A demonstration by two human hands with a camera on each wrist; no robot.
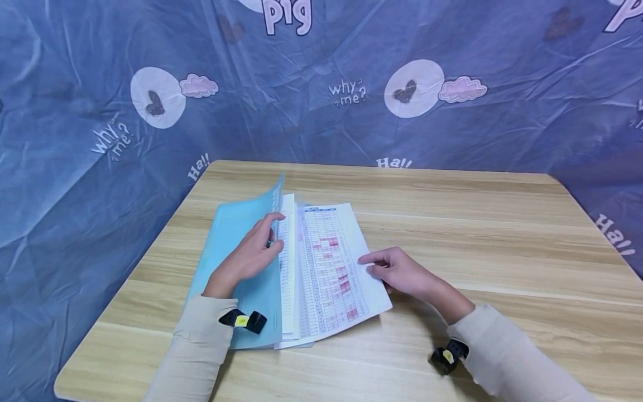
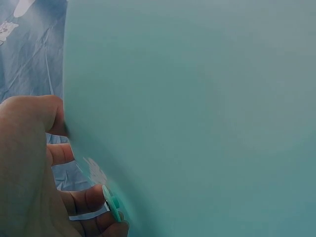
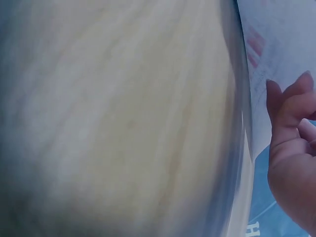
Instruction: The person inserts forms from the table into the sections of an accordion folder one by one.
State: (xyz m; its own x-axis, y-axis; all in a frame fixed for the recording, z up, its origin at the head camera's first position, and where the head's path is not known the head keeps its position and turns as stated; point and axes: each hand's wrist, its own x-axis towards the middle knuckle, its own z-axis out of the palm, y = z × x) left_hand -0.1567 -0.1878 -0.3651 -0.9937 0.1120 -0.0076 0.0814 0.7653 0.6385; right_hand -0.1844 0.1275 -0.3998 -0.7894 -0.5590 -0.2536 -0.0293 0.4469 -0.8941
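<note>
A light blue plastic document folder lies on the left half of the table, its front cover lifted along the right side. My left hand holds that cover by its raised edge, with thumb and fingers at the edge in the left wrist view. Beside those fingertips sits a small teal disc. A printed sheet, a table grid with red-marked cells, sticks out to the right of the folder. My right hand pinches its right edge between thumb and index finger. More white papers show inside, partly hidden by the cover.
The wooden table has rounded corners and extends to the right of the papers. Behind it hangs a blue printed cloth. Each wrist carries a small black camera on a strap.
</note>
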